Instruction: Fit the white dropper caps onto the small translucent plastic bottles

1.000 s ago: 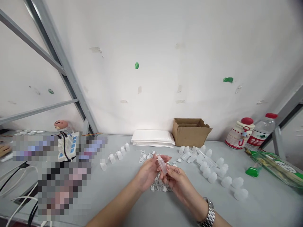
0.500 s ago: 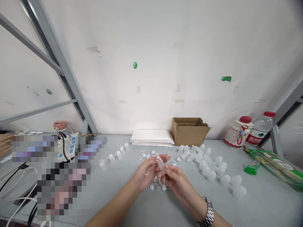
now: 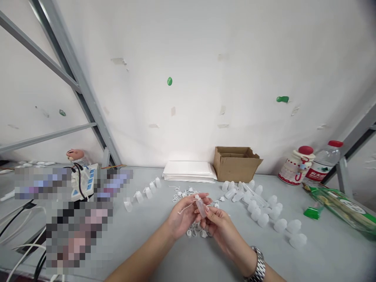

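Near six o'clock in our view, our right hand (image 3: 219, 221) pinches the small translucent bottle (image 3: 201, 207) by its lower end while our left hand (image 3: 179, 217) holds its white top (image 3: 197, 197). It looks light, slick and slightly squeezable, so we'd grip the body gently.

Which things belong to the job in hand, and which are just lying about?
Likely the job:
small bottle, in left hand and right hand
corded white pieces
translucent pieces, right
row of small containers, left

Probably lying about:
red-capped water bottle
cream flask
green packet
power strip
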Motion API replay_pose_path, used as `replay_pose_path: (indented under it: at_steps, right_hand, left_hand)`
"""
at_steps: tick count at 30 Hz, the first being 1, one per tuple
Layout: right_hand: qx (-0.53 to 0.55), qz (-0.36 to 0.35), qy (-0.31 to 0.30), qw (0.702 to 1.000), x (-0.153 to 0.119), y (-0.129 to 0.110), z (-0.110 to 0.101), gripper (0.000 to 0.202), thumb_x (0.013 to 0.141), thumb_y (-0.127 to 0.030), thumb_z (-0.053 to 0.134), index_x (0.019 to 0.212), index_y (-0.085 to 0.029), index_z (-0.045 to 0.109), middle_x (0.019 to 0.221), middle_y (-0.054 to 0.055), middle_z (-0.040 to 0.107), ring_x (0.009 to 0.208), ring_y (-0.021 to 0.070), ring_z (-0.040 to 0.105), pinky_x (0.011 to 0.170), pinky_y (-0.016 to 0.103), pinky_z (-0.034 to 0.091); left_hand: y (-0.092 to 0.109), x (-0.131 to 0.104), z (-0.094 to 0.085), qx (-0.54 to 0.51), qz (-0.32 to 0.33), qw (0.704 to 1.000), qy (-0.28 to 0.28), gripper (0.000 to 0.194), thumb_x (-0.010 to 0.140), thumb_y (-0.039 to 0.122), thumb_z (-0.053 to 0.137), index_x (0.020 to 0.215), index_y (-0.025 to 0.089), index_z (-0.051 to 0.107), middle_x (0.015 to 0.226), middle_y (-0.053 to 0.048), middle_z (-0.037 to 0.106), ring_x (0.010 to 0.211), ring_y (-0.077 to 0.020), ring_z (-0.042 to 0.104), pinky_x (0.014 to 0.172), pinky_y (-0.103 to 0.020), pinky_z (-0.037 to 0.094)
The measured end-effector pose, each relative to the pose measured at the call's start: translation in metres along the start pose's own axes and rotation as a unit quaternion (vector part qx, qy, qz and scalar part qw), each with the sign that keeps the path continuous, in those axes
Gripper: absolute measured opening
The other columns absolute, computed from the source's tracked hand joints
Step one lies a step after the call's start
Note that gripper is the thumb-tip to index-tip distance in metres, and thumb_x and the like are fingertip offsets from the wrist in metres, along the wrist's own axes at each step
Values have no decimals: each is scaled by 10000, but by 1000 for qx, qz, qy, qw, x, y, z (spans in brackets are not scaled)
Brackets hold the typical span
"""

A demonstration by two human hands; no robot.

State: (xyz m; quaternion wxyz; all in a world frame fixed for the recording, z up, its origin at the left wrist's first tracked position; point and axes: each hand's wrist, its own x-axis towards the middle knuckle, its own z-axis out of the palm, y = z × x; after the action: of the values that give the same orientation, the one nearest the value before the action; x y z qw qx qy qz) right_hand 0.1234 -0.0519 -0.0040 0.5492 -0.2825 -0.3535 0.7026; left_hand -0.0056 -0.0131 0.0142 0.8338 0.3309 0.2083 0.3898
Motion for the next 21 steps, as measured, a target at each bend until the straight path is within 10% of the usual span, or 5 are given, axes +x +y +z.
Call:
replay_pose_path:
  at_steps: [21]
  right_hand:
    - [175, 56, -47, 982, 1, 2, -2, 113, 697, -229, 710, 683, -126, 666, 635, 31, 617, 553, 79, 510, 563, 199, 404]
  left_hand:
    - [-2, -1, -4, -77, -21, 996, -48, 351, 793, 173, 418, 1088, 80, 585, 1009, -113, 621, 946, -191, 550, 875, -309, 373]
